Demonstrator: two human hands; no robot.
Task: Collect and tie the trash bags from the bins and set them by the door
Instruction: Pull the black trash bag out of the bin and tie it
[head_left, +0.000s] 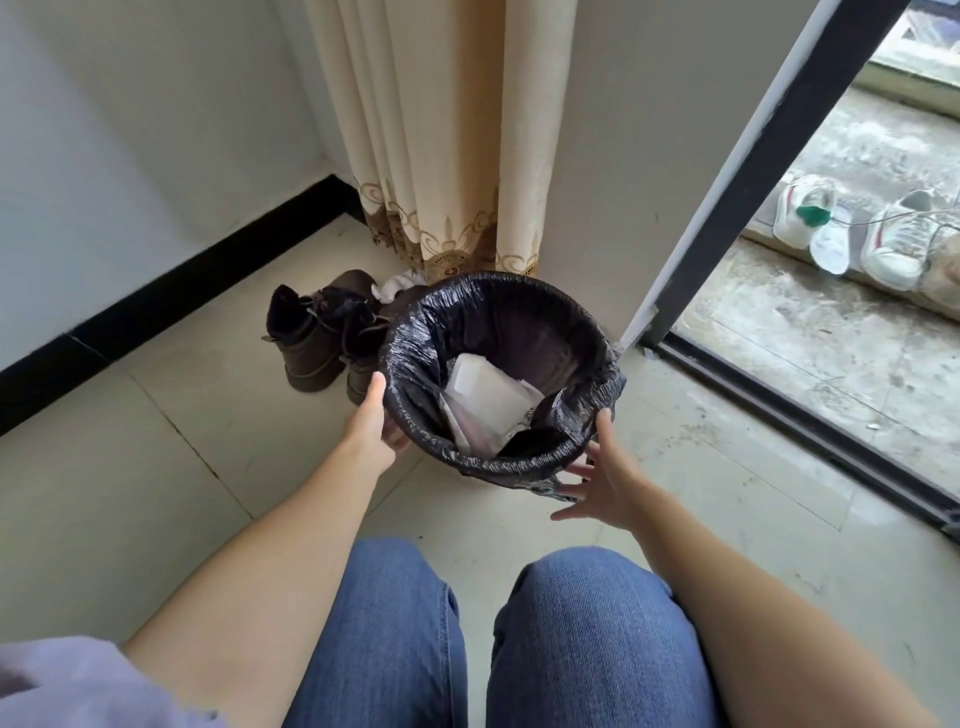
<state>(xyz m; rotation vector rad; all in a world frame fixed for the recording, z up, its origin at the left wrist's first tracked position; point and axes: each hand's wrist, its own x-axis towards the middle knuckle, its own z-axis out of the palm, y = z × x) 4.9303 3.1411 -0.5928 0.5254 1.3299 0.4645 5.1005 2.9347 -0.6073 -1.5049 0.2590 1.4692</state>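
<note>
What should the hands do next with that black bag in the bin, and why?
Probably peel the bag's edge up off the rim. The black bag is still folded over the bin's rim, with white trash inside. The left hand touches one side; the right hand is spread open by the other.

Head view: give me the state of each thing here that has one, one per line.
black trash bag: untied, mouth folded over the rim of its tilted bin, white packaging inside.
left hand: open, at the bin's left rim.
right hand: open, fingers spread at the right rim.
sliding door: open.
brown boots: upright on the floor, tops open.
curtain: hanging, gathered.
</note>
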